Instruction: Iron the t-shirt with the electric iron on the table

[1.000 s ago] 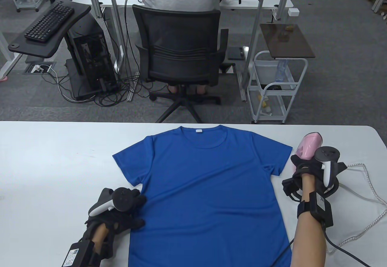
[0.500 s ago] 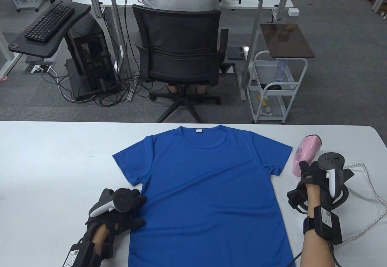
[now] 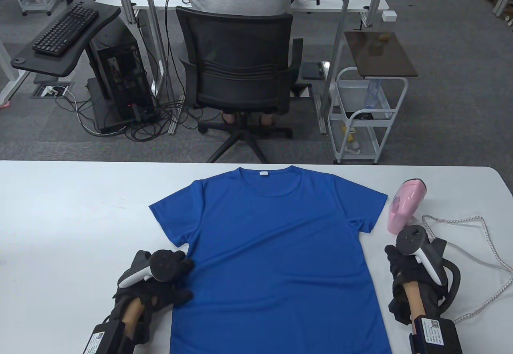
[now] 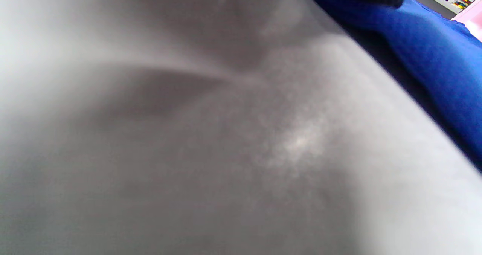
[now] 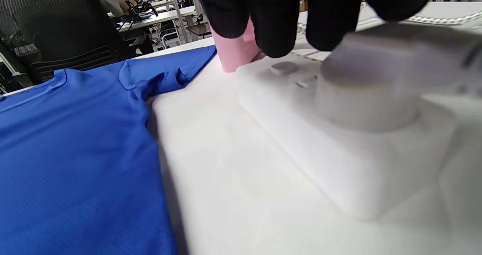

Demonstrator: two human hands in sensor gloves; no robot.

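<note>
Resting on the left edge of the blue t-shirt (image 3: pixel 276 258), the left hand (image 3: pixel 158 280) is seen with fingers loosely curled; the shirt is spread flat on the white table (image 3: pixel 72 218). Beside its right sleeve, the pink iron (image 3: pixel 404 206) is left untouched, the right hand (image 3: pixel 415 268) hovering just short, its grip unclear

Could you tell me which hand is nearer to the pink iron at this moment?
The right hand, just below the pink iron on the shirt's right; the left hand rests across the t-shirt, at its left edge.
</note>
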